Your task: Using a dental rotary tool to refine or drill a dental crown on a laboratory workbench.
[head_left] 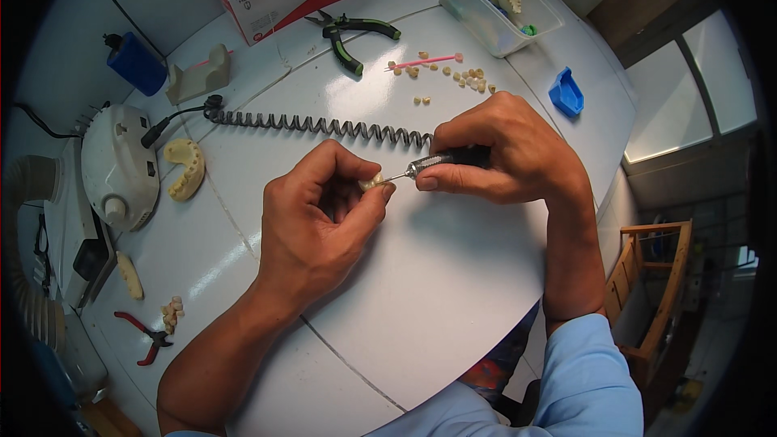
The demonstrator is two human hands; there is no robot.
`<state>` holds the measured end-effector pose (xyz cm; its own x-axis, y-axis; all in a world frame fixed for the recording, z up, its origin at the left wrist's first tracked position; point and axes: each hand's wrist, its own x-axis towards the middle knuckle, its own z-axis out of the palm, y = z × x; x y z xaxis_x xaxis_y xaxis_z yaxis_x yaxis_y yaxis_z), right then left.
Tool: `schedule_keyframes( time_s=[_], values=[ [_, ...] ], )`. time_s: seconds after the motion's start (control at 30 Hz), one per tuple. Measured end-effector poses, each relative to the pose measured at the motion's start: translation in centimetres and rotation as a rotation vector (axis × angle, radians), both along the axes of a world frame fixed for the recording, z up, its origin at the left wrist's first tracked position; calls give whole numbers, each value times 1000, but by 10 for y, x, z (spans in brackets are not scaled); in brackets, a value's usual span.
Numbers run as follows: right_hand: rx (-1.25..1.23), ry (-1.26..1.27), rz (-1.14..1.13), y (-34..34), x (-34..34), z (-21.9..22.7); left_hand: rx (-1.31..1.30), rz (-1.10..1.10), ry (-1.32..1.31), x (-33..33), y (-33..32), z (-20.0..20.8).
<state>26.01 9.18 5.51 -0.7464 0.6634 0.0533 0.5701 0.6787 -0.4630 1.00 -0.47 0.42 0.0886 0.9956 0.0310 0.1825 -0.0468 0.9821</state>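
Observation:
Between the thumb and fingertips of my left hand [324, 222] is a small cream-coloured dental piece [371, 183], partly covered by the fingers. My right hand [506, 154] wraps round a black rotary handpiece [453, 161], held almost level. From its metal nose a thin bur [395, 177] points left to the dental piece; whether its tip touches is too small to tell. A black coiled cord [324, 125] runs from near the handpiece to the white control unit [121, 166] at the left.
Pliers [348, 36], a pink stick [429, 61] and loose artificial teeth [469, 81] lie beyond my hands. A clear plastic tub [494, 12] and blue tray [566, 93] stand far right. Dental casts [186, 168] and red-handled cutters [150, 338] lie left. Behind is a mask box [299, 0].

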Motion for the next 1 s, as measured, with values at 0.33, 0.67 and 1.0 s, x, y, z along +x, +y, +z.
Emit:
schedule_keyframes(
  time_s=[0.33, 0.67, 1.0],
  values=[
    [-18, -46, -31, 1, -1, 2, -33, 12, 28, 1, -1, 3],
    [-14, -21, -28, 0, 0, 1, -40, 16, 30, 1, -1, 4],
    [-17, -7, 3, 0, 0, 1, -16, 24, 22, 3, -2, 3]
  ],
)
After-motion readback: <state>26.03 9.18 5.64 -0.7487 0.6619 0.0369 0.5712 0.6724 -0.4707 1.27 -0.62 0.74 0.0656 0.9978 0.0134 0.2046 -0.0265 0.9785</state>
